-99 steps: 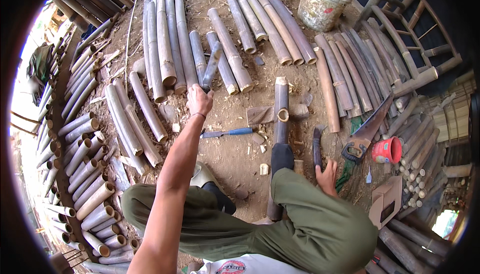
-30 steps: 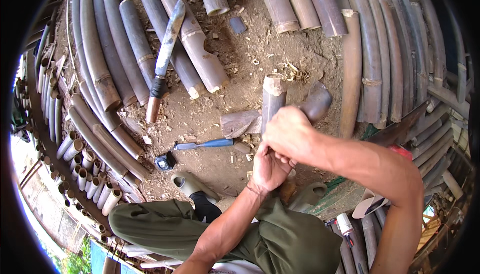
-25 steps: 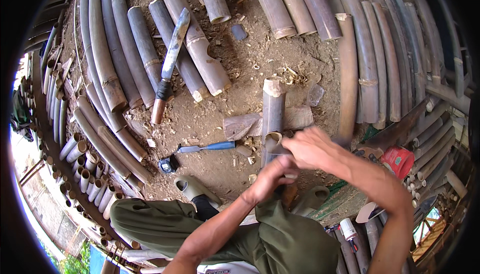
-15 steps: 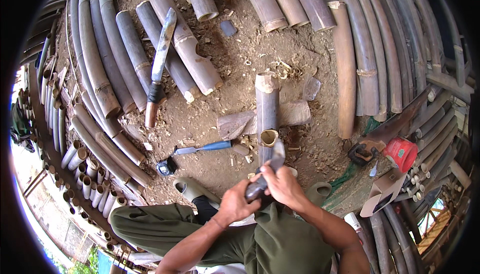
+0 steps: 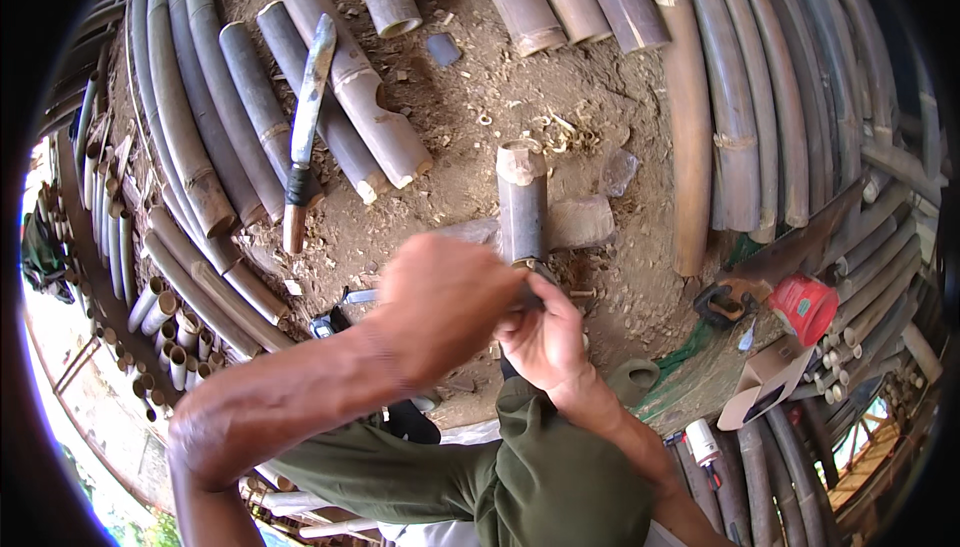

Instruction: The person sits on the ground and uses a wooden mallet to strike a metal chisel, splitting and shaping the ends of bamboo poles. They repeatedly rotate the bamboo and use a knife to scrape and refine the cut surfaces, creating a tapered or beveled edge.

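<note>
My left hand (image 5: 440,292), blurred by motion, is closed in a fist at the middle, its elbow lifted out to the left. Beside it my right hand (image 5: 548,337) is closed too, thumb up. Between them shows a dark piece of a knife (image 5: 529,297), mostly hidden by the fingers. Just beyond them is a bamboo tube (image 5: 522,209) with a pale, shaved far end; its near end is hidden behind my hands. It lies across a light brown block (image 5: 582,223), which shows on both sides of it.
A long machete (image 5: 312,97) rests against bamboo lengths (image 5: 375,112) at left. Partly covered by my arm are a blue-handled chisel (image 5: 360,296) and a tape measure (image 5: 325,325). At right lie a saw (image 5: 735,302), a red container (image 5: 803,309) and a cardboard box (image 5: 768,383).
My left hand has risen up and forward, with its elbow swung out, now covering most of the chisel. My right hand has shifted slightly down and turned. The knife's blade is now mostly hidden.
</note>
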A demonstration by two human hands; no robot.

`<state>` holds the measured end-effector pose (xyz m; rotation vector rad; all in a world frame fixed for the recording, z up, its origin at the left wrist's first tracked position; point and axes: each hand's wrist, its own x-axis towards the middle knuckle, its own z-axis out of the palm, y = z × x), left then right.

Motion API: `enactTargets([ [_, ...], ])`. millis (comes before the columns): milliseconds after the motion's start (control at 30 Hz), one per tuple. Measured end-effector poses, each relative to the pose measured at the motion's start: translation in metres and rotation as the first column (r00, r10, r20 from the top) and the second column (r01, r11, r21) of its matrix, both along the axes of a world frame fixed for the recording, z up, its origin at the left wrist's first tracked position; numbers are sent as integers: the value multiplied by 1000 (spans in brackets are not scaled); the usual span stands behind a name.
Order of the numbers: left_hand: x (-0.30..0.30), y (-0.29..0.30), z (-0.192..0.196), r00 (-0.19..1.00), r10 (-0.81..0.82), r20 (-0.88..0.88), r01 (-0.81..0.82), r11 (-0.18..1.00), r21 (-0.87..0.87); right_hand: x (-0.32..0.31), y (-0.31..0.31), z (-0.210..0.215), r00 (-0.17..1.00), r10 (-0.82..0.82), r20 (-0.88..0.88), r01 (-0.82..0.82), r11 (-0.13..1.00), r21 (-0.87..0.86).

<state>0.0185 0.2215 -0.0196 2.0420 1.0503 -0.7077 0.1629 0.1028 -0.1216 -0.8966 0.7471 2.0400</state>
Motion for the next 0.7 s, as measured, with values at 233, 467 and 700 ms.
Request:
enactTargets([
  [233, -3, -4, -5, 963, -261, -67, 264, 964, 41, -1, -19, -10, 976, -18, -217, 19, 1000, 5],
  [467, -47, -131, -40, 944, 322, 69, -308, 937, -166, 19, -42, -7, 823, 540, 177, -544, 838, -26],
  [700, 72, -218, -67, 598, 802, -22, -775, 570, -275, 36, -48, -12, 225, 533, 815, -803, 575, -155],
])
